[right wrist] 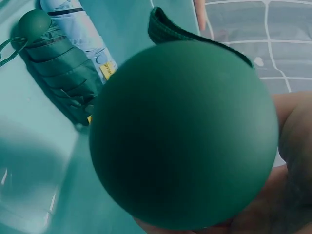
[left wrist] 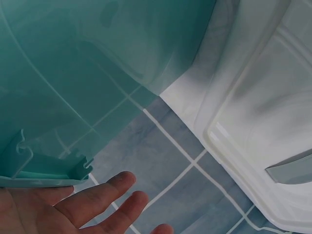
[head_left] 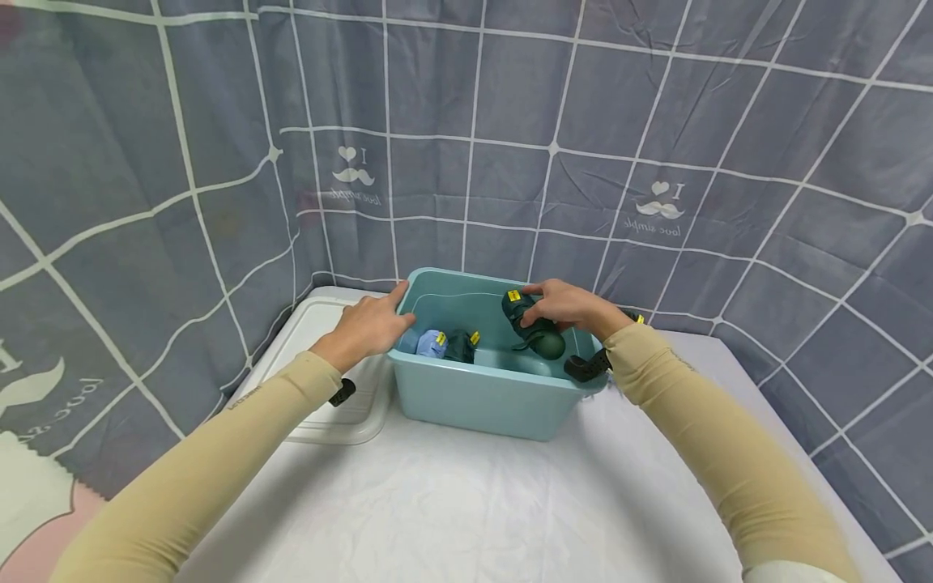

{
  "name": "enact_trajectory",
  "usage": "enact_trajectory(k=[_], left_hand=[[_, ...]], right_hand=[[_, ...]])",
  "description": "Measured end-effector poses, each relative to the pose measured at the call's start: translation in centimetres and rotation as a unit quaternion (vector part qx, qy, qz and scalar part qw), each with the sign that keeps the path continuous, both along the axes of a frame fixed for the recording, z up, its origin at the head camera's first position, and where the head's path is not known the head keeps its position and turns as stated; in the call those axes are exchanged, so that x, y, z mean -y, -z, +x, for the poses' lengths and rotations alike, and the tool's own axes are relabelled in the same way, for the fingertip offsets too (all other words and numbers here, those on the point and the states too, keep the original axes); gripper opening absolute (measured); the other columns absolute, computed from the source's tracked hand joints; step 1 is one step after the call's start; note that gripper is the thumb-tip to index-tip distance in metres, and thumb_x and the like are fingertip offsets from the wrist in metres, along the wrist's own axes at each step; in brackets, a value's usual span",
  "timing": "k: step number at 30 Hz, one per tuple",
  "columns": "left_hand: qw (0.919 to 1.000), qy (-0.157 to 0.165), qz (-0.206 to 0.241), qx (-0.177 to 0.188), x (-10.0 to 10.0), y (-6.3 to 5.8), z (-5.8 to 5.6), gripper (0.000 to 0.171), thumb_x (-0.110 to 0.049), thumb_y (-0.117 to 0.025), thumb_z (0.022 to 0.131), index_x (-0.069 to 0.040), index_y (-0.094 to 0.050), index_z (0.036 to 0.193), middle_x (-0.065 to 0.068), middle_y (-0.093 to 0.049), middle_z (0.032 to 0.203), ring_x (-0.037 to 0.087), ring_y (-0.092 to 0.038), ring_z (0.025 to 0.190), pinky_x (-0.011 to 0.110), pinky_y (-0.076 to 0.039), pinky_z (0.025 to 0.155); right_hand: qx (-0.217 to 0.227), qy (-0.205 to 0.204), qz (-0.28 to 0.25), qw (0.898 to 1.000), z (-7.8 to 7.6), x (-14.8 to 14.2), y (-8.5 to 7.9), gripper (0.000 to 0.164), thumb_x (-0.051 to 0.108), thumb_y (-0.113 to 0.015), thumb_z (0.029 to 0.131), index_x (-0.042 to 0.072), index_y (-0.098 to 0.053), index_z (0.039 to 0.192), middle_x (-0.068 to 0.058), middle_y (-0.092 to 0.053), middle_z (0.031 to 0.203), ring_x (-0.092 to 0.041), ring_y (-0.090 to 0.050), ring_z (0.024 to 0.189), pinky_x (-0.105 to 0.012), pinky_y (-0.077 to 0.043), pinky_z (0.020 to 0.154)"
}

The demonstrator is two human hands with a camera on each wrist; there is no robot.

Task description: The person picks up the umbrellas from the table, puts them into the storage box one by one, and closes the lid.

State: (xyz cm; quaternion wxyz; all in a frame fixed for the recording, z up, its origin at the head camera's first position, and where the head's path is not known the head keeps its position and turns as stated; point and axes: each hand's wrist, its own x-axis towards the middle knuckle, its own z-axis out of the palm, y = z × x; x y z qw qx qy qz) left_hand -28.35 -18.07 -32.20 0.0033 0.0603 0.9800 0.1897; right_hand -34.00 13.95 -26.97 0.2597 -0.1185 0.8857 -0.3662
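Right hand (head_left: 564, 306) grips a folded dark-green fabric umbrella (head_left: 532, 330) by its body, within a pale-teal rectangular plastic bin (head_left: 481, 397); left hand (head_left: 372, 322), fingers extended and parted, touches the bin's left end—presumably steadying it.

The left arm is covered by a beige, close-fitting stretch-fabric sleeve (head_left: 197, 453), tapering to a plain cuff at the wrist. Small dark lettering (head_left: 244, 397), too small to read, runs lengthwise along it. The right arm carries a matching beige, close-fitting stretch-fabric sleeve (head_left: 729, 453), with faint print near its cuff. Both sleeves show fine creases. A white cloth edge (head_left: 790, 572) borders the upper end of the right sleeve. A short black strap-like piece (head_left: 342, 393) projects below the left cuff; a longer black, textured strap-like piece (head_left: 586, 367) projects beside the right wrist. The left grip (head_left: 370, 324) and right grip (head_left: 564, 306) are bare.
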Motion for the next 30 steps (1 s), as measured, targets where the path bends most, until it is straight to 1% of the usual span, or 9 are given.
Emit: enact_trajectory(k=[5, 9, 11, 13, 16, 20, 24, 27, 30], left_hand=[[1.0000, 0.000, 0.000, 0.000, -0.2, -0.1, 0.1, 0.074, -0.045, -0.041, 0.100, -0.019, -0.013, 0.164, 0.021, -0.046, 0.153, 0.045, -0.048, 0.135, 0.071, -0.031, 0.105], [1.0000, -0.003, 0.000, 0.000, -0.3, -0.1, 0.2, 0.075, -0.046, -0.041, 0.100, -0.019, -0.013, 0.164, 0.021, -0.047, 0.152, 0.044, -0.049, 0.135, 0.070, -0.032, 0.105], [1.0000, -0.006, -0.001, -0.001, -0.2, -0.1, 0.2, 0.074, -0.046, -0.040, 0.100, -0.019, -0.013, 0.164, 0.022, -0.047, 0.152, 0.044, -0.049, 0.135, 0.069, -0.032, 0.105], [1.0000, -0.009, -0.001, -0.003, -0.2, 0.0, 0.2, 0.074, -0.047, -0.040, 0.100, -0.020, -0.013, 0.164, 0.022, -0.048, 0.152, 0.044, -0.049, 0.135, 0.069, -0.033, 0.105], [0.9999, -0.010, -0.001, -0.006, -0.1, -0.1, 0.3, 0.074, -0.046, -0.039, 0.100, -0.020, -0.013, 0.164, 0.023, -0.048, 0.151, 0.043, -0.050, 0.133, 0.069, -0.033, 0.104], [1.0000, -0.006, -0.002, -0.007, -0.1, -0.2, 0.2, 0.074, -0.046, -0.039, 0.100, -0.019, -0.013, 0.164, 0.022, -0.049, 0.150, 0.043, -0.052, 0.131, 0.069, -0.034, 0.103], [0.9999, -0.009, -0.002, -0.007, -0.1, -0.2, 0.2, 0.074, -0.046, -0.039, 0.100, -0.020, -0.014, 0.164, 0.022, -0.049, 0.150, 0.044, -0.051, 0.132, 0.068, -0.034, 0.103], [0.9999, -0.009, 0.001, -0.007, -0.1, -0.1, 0.2, 0.073, -0.046, -0.039, 0.100, -0.020, -0.015, 0.164, 0.022, -0.049, 0.151, 0.044, -0.050, 0.133, 0.069, -0.033, 0.104], [1.0000, -0.007, 0.000, -0.006, -0.1, 0.0, 0.2, 0.073, -0.046, -0.039, 0.100, -0.020, -0.014, 0.164, 0.023, -0.048, 0.151, 0.044, -0.050, 0.133, 0.069, -0.033, 0.104]], right_hand=[[0.005, -0.011, 0.023, 1.000, -0.5, 1.1, 0.4, 0.080, 0.015, -0.069, 0.090, 0.010, -0.030, 0.159, -0.019, -0.039, 0.154, -0.022, -0.062, 0.101, -0.032, -0.056, 0.073], [0.019, -0.025, 0.040, 0.999, -1.0, 1.9, 0.7, 0.080, 0.017, -0.069, 0.090, 0.009, -0.030, 0.159, -0.018, -0.037, 0.156, -0.024, -0.059, 0.111, -0.033, -0.057, 0.077], [0.027, -0.036, 0.049, 0.998, -1.4, 2.3, 0.8, 0.080, 0.017, -0.069, 0.090, 0.008, -0.029, 0.159, -0.019, -0.039, 0.155, -0.026, -0.060, 0.112, -0.034, -0.057, 0.080], [0.031, -0.050, 0.058, 0.997, -1.6, 2.6, 1.0, 0.080, 0.017, -0.068, 0.090, 0.005, -0.029, 0.159, -0.020, -0.040, 0.155, -0.025, -0.061, 0.110, -0.034, -0.057, 0.081], [0.032, -0.069, 0.074, 0.994, -1.9, 3.1, 1.2, 0.079, 0.017, -0.068, 0.090, 0.002, -0.031, 0.158, -0.021, -0.044, 0.152, -0.024, -0.065, 0.101, -0.034, -0.057, 0.080], [0.033, -0.087, 0.100, 0.991, -2.1, 3.6, 1.3, 0.075, 0.018, -0.068, 0.090, 0.001, -0.035, 0.156, -0.020, -0.047, 0.151, -0.021, -0.066, 0.094, -0.033, -0.058, 0.078], [0.046, -0.097, 0.122, 0.987, -2.3, 4.3, 1.4, 0.072, 0.018, -0.067, 0.092, 0.001, -0.036, 0.155, -0.019, -0.045, 0.153, -0.021, -0.067, 0.095, -0.034, -0.058, 0.078], [0.062, -0.093, 0.134, 0.985, -2.7, 4.6, 1.8, 0.073, 0.018, -0.067, 0.092, 0.002, -0.035, 0.156, -0.019, -0.042, 0.155, -0.021, -0.067, 0.097, -0.034, -0.058, 0.079], [0.073, -0.095, 0.146, 0.982, -3.2, 4.9, 2.2, 0.069, 0.019, -0.067, 0.092, 0.001, -0.040, 0.153, -0.018, -0.046, 0.151, -0.019, -0.067, 0.095, -0.032, -0.058, 0.078]])
